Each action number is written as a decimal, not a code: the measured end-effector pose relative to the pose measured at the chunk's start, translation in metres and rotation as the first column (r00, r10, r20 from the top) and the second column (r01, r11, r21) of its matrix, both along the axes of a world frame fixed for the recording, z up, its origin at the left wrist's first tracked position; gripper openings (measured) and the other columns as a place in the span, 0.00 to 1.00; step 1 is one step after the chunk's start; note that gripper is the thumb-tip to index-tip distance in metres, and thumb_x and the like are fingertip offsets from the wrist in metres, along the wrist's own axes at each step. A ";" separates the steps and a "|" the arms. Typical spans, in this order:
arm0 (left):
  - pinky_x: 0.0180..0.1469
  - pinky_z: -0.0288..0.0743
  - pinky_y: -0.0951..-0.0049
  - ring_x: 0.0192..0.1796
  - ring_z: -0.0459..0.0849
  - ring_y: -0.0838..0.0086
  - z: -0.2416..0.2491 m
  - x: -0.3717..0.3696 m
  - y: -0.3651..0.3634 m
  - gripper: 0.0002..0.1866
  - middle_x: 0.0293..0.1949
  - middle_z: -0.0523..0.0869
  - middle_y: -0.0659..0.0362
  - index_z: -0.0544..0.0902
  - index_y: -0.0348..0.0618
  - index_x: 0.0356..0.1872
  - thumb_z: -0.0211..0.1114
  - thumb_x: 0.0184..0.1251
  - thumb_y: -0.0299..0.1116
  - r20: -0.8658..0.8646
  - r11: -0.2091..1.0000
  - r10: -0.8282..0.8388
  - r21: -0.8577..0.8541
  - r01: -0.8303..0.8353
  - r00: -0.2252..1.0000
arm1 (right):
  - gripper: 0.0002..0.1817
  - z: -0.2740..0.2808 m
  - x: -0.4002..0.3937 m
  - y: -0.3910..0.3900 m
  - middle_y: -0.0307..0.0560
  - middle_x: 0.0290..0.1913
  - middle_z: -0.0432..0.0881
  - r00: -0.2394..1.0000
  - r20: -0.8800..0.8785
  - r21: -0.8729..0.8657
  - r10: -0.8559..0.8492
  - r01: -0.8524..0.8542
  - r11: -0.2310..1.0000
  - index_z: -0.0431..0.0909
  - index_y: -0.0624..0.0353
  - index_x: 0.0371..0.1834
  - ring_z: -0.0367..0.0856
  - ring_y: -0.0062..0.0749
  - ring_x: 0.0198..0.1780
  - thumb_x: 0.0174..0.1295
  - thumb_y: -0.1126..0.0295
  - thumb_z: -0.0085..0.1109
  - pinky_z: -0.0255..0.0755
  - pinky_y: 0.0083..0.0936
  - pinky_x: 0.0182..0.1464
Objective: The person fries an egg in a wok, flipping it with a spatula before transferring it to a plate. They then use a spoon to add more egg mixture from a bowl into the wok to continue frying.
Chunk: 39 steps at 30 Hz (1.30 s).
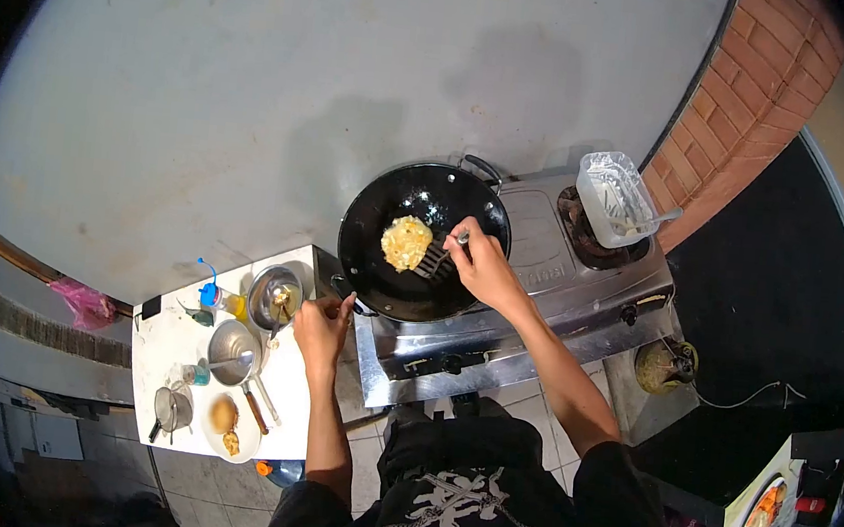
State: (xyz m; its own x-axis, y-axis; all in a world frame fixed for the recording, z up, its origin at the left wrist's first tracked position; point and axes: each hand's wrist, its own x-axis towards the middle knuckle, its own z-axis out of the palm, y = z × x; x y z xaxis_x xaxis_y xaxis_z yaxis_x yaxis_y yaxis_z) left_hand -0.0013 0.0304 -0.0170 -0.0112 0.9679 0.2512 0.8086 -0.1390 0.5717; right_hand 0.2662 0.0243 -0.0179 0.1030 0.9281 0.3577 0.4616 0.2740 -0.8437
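Note:
A black wok [379,184] sits on the left burner of a steel gas stove [535,228]. Inside it lies a round, yellowish-white fried egg piece [406,243], slightly right of which is the slotted head of a black spatula [431,262], its edge touching or just under the food. My right hand [482,266] is closed around the spatula's handle, above the wok's right side. At the wok's lower left, my left hand [322,332] has its fingers closed on the wok's side handle [342,286].
A plastic tub [612,202] with a utensil stands on the right burner. The white table [159,341] at left carries a steel bowl [269,285], a saucepan [226,339], a plate [238,413] with food and a strainer [171,409]. A gas cylinder [664,366] stands right of the stove.

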 end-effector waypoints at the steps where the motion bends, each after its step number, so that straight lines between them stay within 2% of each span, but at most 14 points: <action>1: 0.31 0.75 0.63 0.25 0.85 0.56 0.000 0.000 0.000 0.18 0.21 0.84 0.49 0.86 0.35 0.25 0.74 0.54 0.44 0.010 0.999 0.005 -0.032 -0.005 1.000 | 0.08 -0.001 0.001 -0.001 0.64 0.29 0.80 0.996 -0.075 -0.009 -0.043 0.042 0.999 0.67 0.65 0.42 0.81 0.61 0.36 0.67 0.72 0.52 0.73 0.45 0.37; 2: 0.31 0.75 0.63 0.25 0.84 0.55 0.001 0.000 0.000 0.18 0.21 0.84 0.49 0.86 0.35 0.25 0.74 0.55 0.44 0.019 0.998 0.012 -0.063 -0.011 1.000 | 0.07 -0.002 0.002 -0.001 0.63 0.29 0.81 0.985 -0.149 -0.020 -0.084 0.082 0.996 0.67 0.65 0.42 0.82 0.60 0.37 0.67 0.73 0.52 0.74 0.42 0.38; 3: 0.31 0.75 0.63 0.25 0.84 0.55 0.003 0.001 -0.001 0.18 0.21 0.84 0.49 0.86 0.35 0.25 0.74 0.55 0.44 0.019 0.998 0.015 -0.062 -0.014 1.000 | 0.07 -0.003 0.005 -0.001 0.61 0.32 0.82 0.982 -0.151 -0.092 -0.110 0.097 0.991 0.66 0.65 0.43 0.84 0.57 0.38 0.67 0.75 0.51 0.75 0.38 0.39; 4: 0.31 0.75 0.63 0.25 0.84 0.56 0.005 0.003 -0.003 0.18 0.20 0.84 0.49 0.86 0.34 0.25 0.74 0.55 0.43 0.006 1.000 0.008 -0.030 -0.008 1.000 | 0.07 -0.006 0.006 -0.003 0.61 0.32 0.82 0.982 -0.154 -0.092 -0.106 0.093 0.991 0.66 0.65 0.43 0.84 0.57 0.38 0.67 0.75 0.51 0.75 0.38 0.39; 6: 0.31 0.75 0.63 0.25 0.84 0.56 0.007 0.002 -0.003 0.18 0.20 0.84 0.49 0.86 0.34 0.25 0.73 0.55 0.43 -0.012 1.000 0.001 0.002 -0.001 1.000 | 0.08 -0.010 0.005 -0.008 0.61 0.36 0.83 0.998 -0.063 -0.041 0.014 -0.016 0.999 0.65 0.65 0.44 0.84 0.55 0.40 0.67 0.76 0.51 0.76 0.37 0.38; 7: 0.31 0.75 0.63 0.25 0.84 0.56 0.007 0.002 -0.003 0.17 0.20 0.84 0.49 0.86 0.34 0.25 0.73 0.55 0.43 -0.004 1.000 0.005 -0.010 -0.005 1.000 | 0.07 -0.013 0.005 -0.007 0.59 0.38 0.83 0.994 -0.109 -0.011 0.015 -0.016 1.000 0.64 0.65 0.43 0.85 0.51 0.40 0.67 0.77 0.50 0.75 0.35 0.38; 10: 0.31 0.75 0.63 0.25 0.84 0.56 0.003 0.003 -0.002 0.17 0.20 0.84 0.49 0.86 0.34 0.26 0.73 0.55 0.42 0.023 1.000 0.005 -0.001 -0.005 1.000 | 0.06 -0.012 0.009 -0.006 0.57 0.38 0.83 0.983 -0.177 -0.042 -0.045 0.038 0.998 0.63 0.65 0.43 0.85 0.46 0.39 0.67 0.79 0.49 0.75 0.33 0.38; 14: 0.31 0.75 0.62 0.25 0.84 0.55 0.004 0.002 -0.002 0.17 0.20 0.84 0.49 0.86 0.34 0.25 0.73 0.55 0.42 0.008 0.999 0.022 -0.036 -0.021 1.000 | 0.05 -0.012 0.008 -0.006 0.57 0.39 0.82 0.992 -0.119 -0.010 0.033 -0.034 0.999 0.63 0.65 0.43 0.85 0.43 0.37 0.68 0.79 0.48 0.74 0.30 0.38; 17: 0.31 0.75 0.62 0.25 0.84 0.56 0.003 0.004 -0.003 0.17 0.20 0.84 0.49 0.86 0.34 0.25 0.73 0.55 0.42 -0.019 1.000 0.030 -0.005 -0.030 0.999 | 0.05 -0.019 0.009 0.004 0.57 0.39 0.82 0.994 -0.107 0.110 -0.025 0.037 0.993 0.64 0.65 0.42 0.84 0.41 0.35 0.68 0.79 0.48 0.74 0.29 0.37; 22: 0.31 0.75 0.63 0.25 0.84 0.56 0.006 0.005 -0.005 0.17 0.20 0.84 0.50 0.86 0.34 0.25 0.73 0.55 0.42 0.008 0.999 0.026 -0.035 -0.026 1.000 | 0.04 -0.024 0.005 0.005 0.52 0.39 0.83 0.976 -0.219 -0.003 -0.013 0.013 1.000 0.65 0.65 0.41 0.82 0.27 0.31 0.69 0.77 0.48 0.72 0.23 0.33; 25: 0.31 0.75 0.64 0.25 0.84 0.57 0.003 0.004 -0.004 0.17 0.21 0.85 0.49 0.86 0.34 0.25 0.73 0.55 0.41 0.016 0.999 0.031 -0.042 -0.030 0.999 | 0.03 -0.032 0.004 0.008 0.48 0.38 0.83 0.951 -0.308 0.009 -0.022 0.026 1.000 0.65 0.64 0.41 0.80 0.23 0.29 0.70 0.76 0.47 0.72 0.20 0.31; 33: 0.32 0.76 0.65 0.25 0.85 0.58 0.007 0.006 -0.006 0.16 0.21 0.85 0.49 0.87 0.34 0.26 0.73 0.56 0.41 0.010 0.997 0.047 -0.059 -0.046 0.999 | 0.03 -0.024 0.012 -0.003 0.47 0.37 0.83 0.946 -0.321 0.007 -0.040 0.045 0.999 0.66 0.64 0.41 0.79 0.21 0.27 0.70 0.75 0.47 0.72 0.19 0.29; 35: 0.32 0.76 0.65 0.26 0.85 0.58 0.002 0.003 -0.004 0.17 0.22 0.85 0.49 0.87 0.34 0.26 0.73 0.56 0.42 0.022 0.998 0.042 -0.042 -0.041 0.999 | 0.03 -0.016 0.014 -0.007 0.44 0.39 0.82 0.953 -0.299 -0.019 -0.040 0.036 0.999 0.67 0.63 0.39 0.74 0.16 0.27 0.71 0.75 0.47 0.69 0.15 0.28; 39: 0.32 0.76 0.65 0.26 0.85 0.58 0.009 0.007 -0.006 0.17 0.22 0.85 0.49 0.87 0.35 0.26 0.73 0.56 0.42 0.019 0.997 0.054 -0.060 -0.053 0.998 | 0.03 -0.008 0.017 -0.011 0.43 0.38 0.82 0.961 -0.274 0.003 -0.031 0.033 0.999 0.67 0.63 0.39 0.74 0.16 0.27 0.71 0.75 0.47 0.69 0.16 0.28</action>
